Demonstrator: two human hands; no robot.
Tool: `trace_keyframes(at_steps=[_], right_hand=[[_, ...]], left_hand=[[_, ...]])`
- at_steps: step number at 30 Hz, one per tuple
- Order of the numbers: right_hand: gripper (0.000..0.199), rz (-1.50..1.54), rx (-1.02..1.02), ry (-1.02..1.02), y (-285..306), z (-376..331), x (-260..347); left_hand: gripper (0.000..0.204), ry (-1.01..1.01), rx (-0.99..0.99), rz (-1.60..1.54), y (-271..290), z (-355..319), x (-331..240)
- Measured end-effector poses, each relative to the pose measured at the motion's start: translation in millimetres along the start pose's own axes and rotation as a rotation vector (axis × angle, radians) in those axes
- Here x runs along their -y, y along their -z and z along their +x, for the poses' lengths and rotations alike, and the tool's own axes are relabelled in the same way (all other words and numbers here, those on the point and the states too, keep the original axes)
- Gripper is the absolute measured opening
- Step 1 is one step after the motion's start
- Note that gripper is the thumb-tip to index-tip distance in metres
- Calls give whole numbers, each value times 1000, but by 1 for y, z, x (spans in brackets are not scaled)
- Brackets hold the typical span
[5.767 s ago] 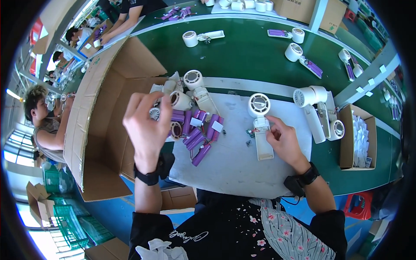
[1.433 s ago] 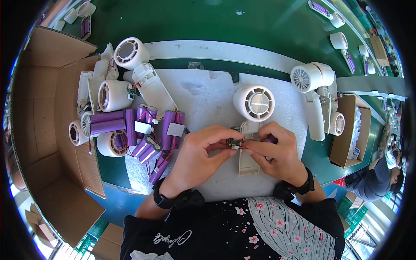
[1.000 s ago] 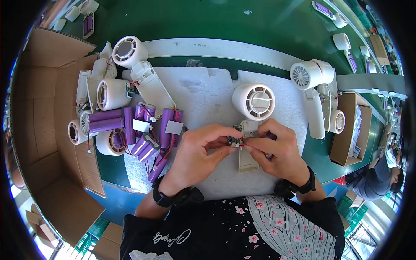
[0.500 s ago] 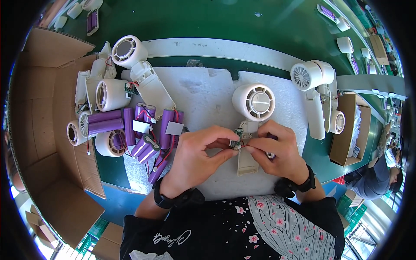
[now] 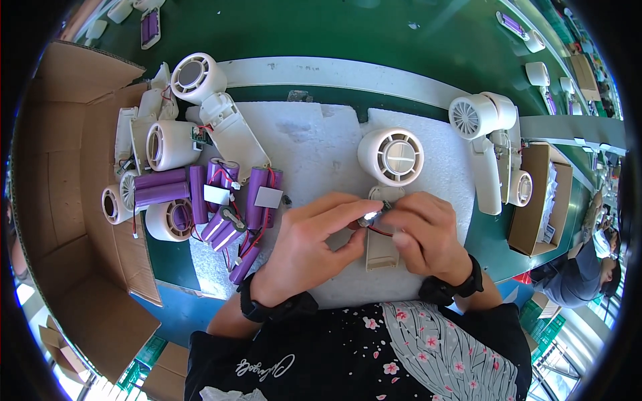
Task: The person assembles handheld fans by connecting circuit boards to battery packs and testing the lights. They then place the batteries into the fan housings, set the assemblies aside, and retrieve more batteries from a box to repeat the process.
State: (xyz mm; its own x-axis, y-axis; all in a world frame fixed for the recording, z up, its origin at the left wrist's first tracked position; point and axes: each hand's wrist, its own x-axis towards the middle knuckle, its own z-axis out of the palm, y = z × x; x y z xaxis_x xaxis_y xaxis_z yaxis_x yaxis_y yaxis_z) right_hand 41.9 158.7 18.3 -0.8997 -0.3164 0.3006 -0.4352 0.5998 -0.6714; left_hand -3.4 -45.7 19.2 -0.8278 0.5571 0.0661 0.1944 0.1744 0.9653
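My left hand (image 5: 311,234) pinches a small circuit board (image 5: 365,220) between thumb and forefinger; a bright white spot shows on it. Close beside it is my right hand (image 5: 428,234), its fingers curled and partly smeared by motion. A red wire (image 5: 380,231) runs from the board to under the right fingers, which hide what they hold. Below both hands lies the open cream handle (image 5: 382,257) of a handheld fan. Its round fan head (image 5: 394,157) points away from me, grille up.
Purple battery packs (image 5: 257,200) with wires pile up on the left of the white foam mat (image 5: 307,140). Further fan bodies (image 5: 231,130) lie behind them, beside an open cardboard box (image 5: 67,220). More fans (image 5: 475,120) and a smaller box (image 5: 538,200) are at right.
A bright white spot has appeared on the board. My right fingers have shifted slightly and blur; the purple cell seen behind them is now hidden. Fans on the far green surface have moved slightly right.
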Motion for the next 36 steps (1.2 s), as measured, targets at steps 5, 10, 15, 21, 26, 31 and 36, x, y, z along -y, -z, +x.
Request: trace_keyframes(at_steps=[5, 10, 15, 21, 26, 31, 36], right_hand=[[37, -92, -168, -89, -4, 4, 11], [40, -114, -170, -40, -7, 3, 6], [44, -115, -180, -53, -7, 3, 4], [46, -166, -167, -27, -2, 5, 4], [44, -183, -175, -25, -4, 3, 1], [42, -134, -218, -29, -8, 4, 4], [39, -70, -200, -133, -8, 1, 6]], left_hand=[[39, -80, -30, 101, -4, 0, 0], [39, -20, -65, 69, -5, 0, 1], [35, -60, -85, 62, -4, 0, 6], [29, -121, -96, 127, -6, 2, 5], [27, -129, -105, 142, -9, 1, 5], [26, -109, -98, 161, -8, -2, 4], [33, -102, -106, 90, -13, -1, 12]])
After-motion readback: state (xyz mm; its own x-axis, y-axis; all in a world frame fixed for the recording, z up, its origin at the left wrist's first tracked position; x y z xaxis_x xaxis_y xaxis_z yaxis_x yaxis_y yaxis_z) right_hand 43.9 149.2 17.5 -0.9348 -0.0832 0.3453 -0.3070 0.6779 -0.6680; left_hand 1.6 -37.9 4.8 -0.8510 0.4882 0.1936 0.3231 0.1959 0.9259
